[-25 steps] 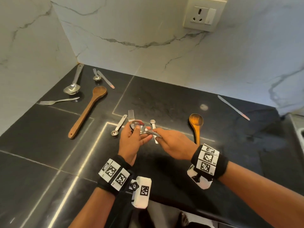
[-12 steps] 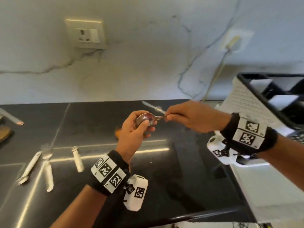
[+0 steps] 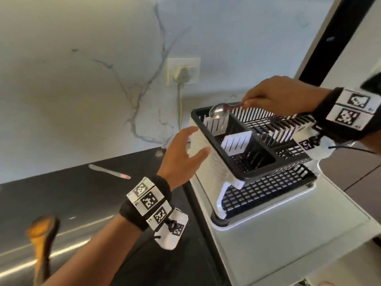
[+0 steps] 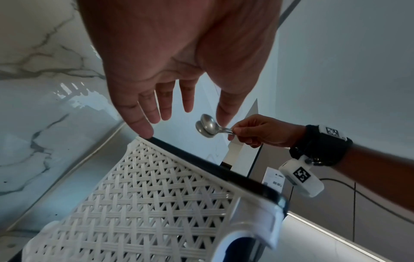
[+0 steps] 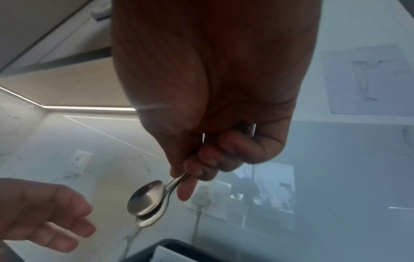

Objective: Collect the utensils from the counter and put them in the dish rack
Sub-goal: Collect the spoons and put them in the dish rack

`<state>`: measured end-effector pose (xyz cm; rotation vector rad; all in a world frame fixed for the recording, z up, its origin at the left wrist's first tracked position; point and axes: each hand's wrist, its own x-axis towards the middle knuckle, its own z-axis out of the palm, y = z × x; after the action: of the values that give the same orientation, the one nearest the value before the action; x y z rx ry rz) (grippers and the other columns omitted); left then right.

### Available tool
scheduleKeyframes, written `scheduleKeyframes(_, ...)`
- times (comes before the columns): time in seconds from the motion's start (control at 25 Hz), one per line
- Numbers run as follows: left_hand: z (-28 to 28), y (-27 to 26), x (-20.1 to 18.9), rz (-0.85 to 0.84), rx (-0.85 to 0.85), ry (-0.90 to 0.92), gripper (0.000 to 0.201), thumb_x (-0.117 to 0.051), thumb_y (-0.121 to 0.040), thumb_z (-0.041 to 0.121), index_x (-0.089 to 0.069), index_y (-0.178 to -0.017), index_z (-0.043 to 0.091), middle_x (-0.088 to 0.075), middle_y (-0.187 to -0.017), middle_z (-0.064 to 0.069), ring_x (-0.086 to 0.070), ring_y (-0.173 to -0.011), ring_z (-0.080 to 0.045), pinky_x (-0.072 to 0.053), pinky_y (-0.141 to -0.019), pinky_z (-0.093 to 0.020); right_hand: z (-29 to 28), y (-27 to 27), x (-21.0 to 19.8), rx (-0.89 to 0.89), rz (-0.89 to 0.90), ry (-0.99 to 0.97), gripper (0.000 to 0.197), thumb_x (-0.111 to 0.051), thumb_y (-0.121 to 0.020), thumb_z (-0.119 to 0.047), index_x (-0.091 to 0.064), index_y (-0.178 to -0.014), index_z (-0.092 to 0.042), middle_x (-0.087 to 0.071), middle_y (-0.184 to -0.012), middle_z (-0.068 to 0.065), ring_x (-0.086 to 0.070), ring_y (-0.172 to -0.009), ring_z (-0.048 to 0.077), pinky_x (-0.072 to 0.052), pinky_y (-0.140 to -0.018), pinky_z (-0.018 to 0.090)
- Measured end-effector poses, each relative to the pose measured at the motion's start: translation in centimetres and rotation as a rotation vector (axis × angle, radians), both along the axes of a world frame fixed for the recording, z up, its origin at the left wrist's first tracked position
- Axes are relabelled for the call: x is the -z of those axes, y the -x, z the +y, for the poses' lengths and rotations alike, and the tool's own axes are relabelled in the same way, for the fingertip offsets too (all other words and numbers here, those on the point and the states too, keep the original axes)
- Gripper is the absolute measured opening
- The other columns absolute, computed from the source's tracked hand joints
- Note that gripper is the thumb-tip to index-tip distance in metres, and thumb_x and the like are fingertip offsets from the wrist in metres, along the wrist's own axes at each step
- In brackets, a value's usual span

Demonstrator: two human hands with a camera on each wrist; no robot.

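My right hand (image 3: 247, 103) pinches the handles of two stacked steel spoons (image 3: 219, 111), bowls pointing left, just above the far left corner of the dish rack (image 3: 208, 168). The rack is white with a black rim and has a cutlery compartment with white dividers under the spoons. In the right wrist view the spoons (image 5: 147, 198) hang from my fingers above the rack's dark rim (image 5: 170, 246). My left hand (image 3: 189, 145) is open, fingers spread, beside the rack's woven white side wall (image 4: 156, 195) and holds nothing. The left wrist view shows the spoons (image 4: 207, 127) past my fingertips.
A table knife (image 3: 109, 171) lies on the black counter (image 3: 72, 195) to the left of the rack. A wooden spoon (image 3: 41, 230) lies blurred at the lower left. The rack stands on a white drain tray (image 3: 288, 234). A plugged wall socket (image 3: 183, 73) sits behind.
My view swung right from the counter to the dish rack. My left hand let go of the spoon bowl and opened. My right hand carried the spoons over the rack.
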<state>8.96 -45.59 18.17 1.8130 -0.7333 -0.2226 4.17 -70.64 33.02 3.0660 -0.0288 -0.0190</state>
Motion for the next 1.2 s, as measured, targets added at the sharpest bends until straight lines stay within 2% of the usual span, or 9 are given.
scheduleKeyframes(0.16, -3.2, -0.9, 1.0, -0.002, 0.067, -0.158, 0.073, -0.067, -0.084, 0.048, -0.032, -0.147, 0.036, -0.029, -0.157, 0.005, -0.03, -0.142, -0.014, -0.035, -0.113, -0.051, -3.9, -2.6, 2.6, -0.032, 0.183, 0.021, 0.035, -0.045, -0.099, -0.049, -0.073, -0.109, -0.03, -0.071, -0.089, -0.008, -0.064, -0.076, 0.014, -0.052, -0.083, 0.042)
scheduleKeyframes(0.32, -4.8, -0.9, 1.5, 0.012, 0.082, -0.233, 0.077, -0.068, -0.082, 0.052, -0.03, -0.149, 0.04, -0.011, -0.164, 0.012, -0.014, -0.15, -0.015, -0.033, -0.115, -0.054, -3.7, -6.0, 5.7, -0.135, 0.31, 0.04, 0.039, -0.046, -0.101, -0.041, -0.073, -0.105, -0.014, -0.074, -0.092, 0.005, -0.066, -0.077, 0.021, -0.046, -0.074, 0.025)
scheduleKeyframes(0.4, -5.0, -0.8, 1.7, 0.049, 0.081, -0.207, 0.078, -0.07, -0.082, 0.049, -0.03, -0.149, 0.039, -0.009, -0.164, 0.013, -0.015, -0.15, -0.015, -0.037, -0.112, -0.052, -3.2, -7.1, 6.9, -0.196, 0.345, 0.06, 0.032, -0.049, -0.1, -0.038, -0.074, -0.104, -0.017, -0.074, -0.094, 0.0, -0.064, -0.074, 0.014, -0.043, -0.069, 0.02)
scheduleKeyframes(0.56, -4.7, -0.8, 2.4, 0.062, 0.066, -0.182, 0.081, -0.07, -0.079, 0.055, -0.03, -0.148, 0.042, -0.012, -0.162, 0.016, -0.021, -0.148, -0.017, -0.04, -0.11, -0.052, -2.8, -8.6, 8.0, -0.263, 0.398, 0.094, 0.028, -0.054, -0.098, -0.035, -0.076, -0.106, -0.019, -0.075, -0.099, 0.0, -0.068, -0.084, 0.015, -0.054, -0.091, 0.038)
scheduleKeyframes(0.64, -4.9, -0.8, 2.4, 0.064, 0.056, -0.181, 0.083, -0.069, -0.077, 0.057, -0.03, -0.149, 0.042, -0.013, -0.162, 0.016, -0.025, -0.147, -0.017, -0.039, -0.111, -0.052, -3.3, -8.5, 8.1, -0.284, 0.417, 0.09, 0.027, -0.056, -0.097, -0.035, -0.077, -0.106, -0.019, -0.074, -0.1, 0.002, -0.067, -0.089, 0.018, -0.053, -0.093, 0.038)
scheduleKeyframes(0.8, -5.0, -0.7, 2.3, 0.04, 0.049, -0.194, 0.084, -0.067, -0.077, 0.056, -0.029, -0.15, 0.039, -0.013, -0.163, 0.012, -0.037, -0.141, -0.018, -0.039, -0.112, -0.046, -3.9, -7.7, 8.6, -0.349, 0.344, 0.077, 0.028, -0.055, -0.098, -0.032, -0.077, -0.111, -0.02, -0.07, -0.11, -0.001, -0.064, -0.099, 0.016, -0.047, -0.089, 0.026)
scheduleKeyframes(0.96, -5.0, -0.7, 2.2, 0.024, 0.052, -0.198, 0.081, -0.068, -0.08, 0.051, -0.029, -0.15, 0.036, -0.015, -0.163, 0.009, -0.041, -0.137, -0.019, -0.038, -0.104, -0.031, -3.7, -7.5, 7.3, -0.319, 0.228, -0.03, 0.031, -0.049, -0.101, -0.035, -0.074, -0.11, -0.02, -0.07, -0.11, 0.001, -0.063, -0.097, 0.014, -0.044, -0.092, 0.03)
scheduleKeyframes(1.08, -5.0, -0.9, 2.2, 0.036, 0.053, -0.19, 0.079, -0.068, -0.081, 0.048, -0.031, -0.15, 0.035, -0.018, -0.163, 0.008, -0.042, -0.136, -0.02, -0.038, -0.098, -0.027, -3.0, -7.8, 5.7, -0.286, 0.132, -0.071, 0.034, -0.047, -0.102, -0.035, -0.07, -0.12, -0.018, -0.07, -0.118, 0.0, -0.054, -0.096, 0.007, -0.035, -0.091, 0.027)
scheduleKeyframes(1.2, -4.3, -0.9, 2.3, 0.006, 0.06, -0.194, 0.074, -0.066, -0.084, 0.049, -0.033, -0.148, 0.035, -0.027, -0.159, 0.008, -0.044, -0.132, -0.015, -0.038, -0.09, -0.017, -0.9, -8.6, 4.5, -0.302, 0.118, -0.124, 0.032, -0.05, -0.1, -0.035, -0.072, -0.117, -0.019, -0.073, -0.115, 0.001, -0.063, -0.1, 0.014, -0.042, -0.098, 0.034)
